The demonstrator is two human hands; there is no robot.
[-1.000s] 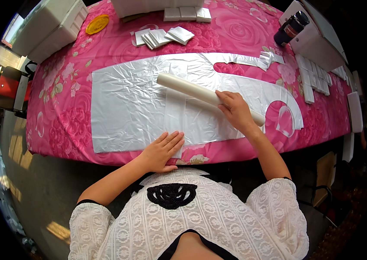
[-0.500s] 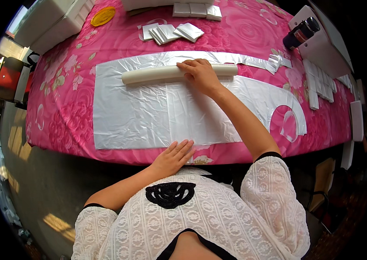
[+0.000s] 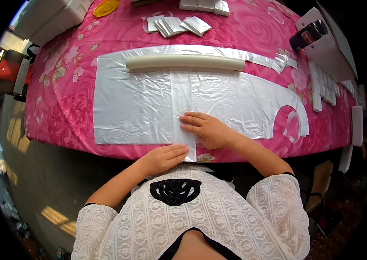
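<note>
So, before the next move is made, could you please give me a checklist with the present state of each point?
1. White roll free of any grip: ok.
2. Right hand touching the pale strip: ok.
3. Left hand at the strip's near end: ok.
4. Silver sheet free of wrinkles: not ok.
5. Dark flask apart from the sheet: ok.
6. Strip flat beneath the fingers: cannot tell, covered.

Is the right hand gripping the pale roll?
No, the pale roll lies on the silvery sheet with no hand touching it, while the right hand is nearer the person's body.
</note>
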